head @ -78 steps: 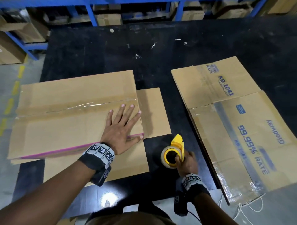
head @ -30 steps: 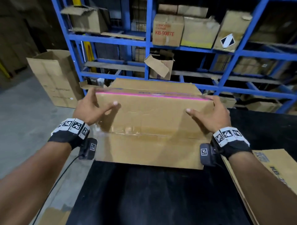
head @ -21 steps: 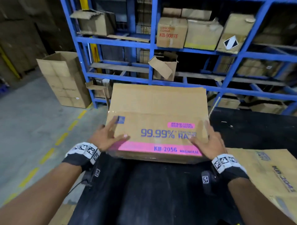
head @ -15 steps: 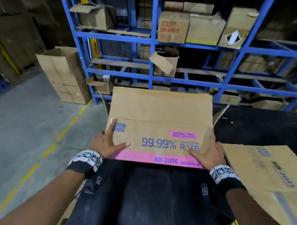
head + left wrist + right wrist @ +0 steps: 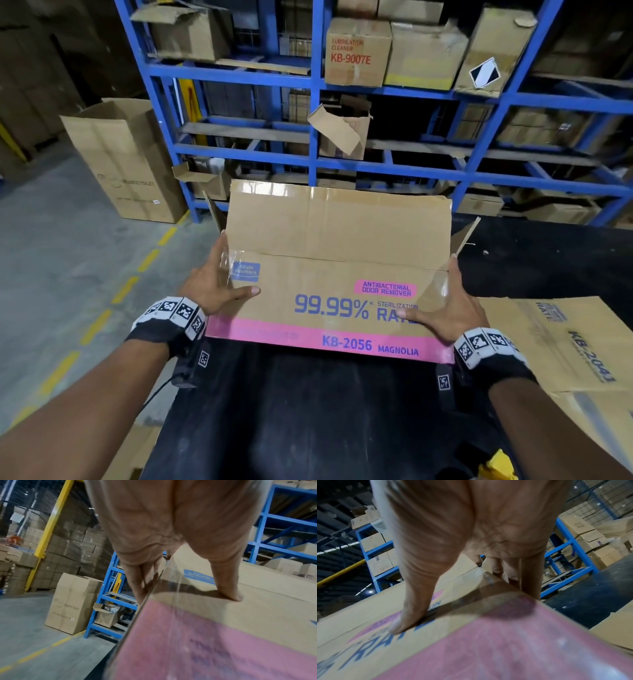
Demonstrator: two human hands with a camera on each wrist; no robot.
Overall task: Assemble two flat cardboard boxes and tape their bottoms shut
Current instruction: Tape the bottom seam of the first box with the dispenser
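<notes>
Black table [image 5: 342,411]: both hands clasp pink-banded box [image 5: 335,267], fingers apparently behind sides.

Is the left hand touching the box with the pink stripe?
Touching. In the left wrist view the left hand has its thumb pressed on the printed face of the box, fingers down its side. The head view agrees.

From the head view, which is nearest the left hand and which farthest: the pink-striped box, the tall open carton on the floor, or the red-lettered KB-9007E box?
1. Pink-striped box: gripped by the left hand.
2. Tall open carton: on the floor, left.
3. KB-9007E box: upper shelf, farthest.
</notes>
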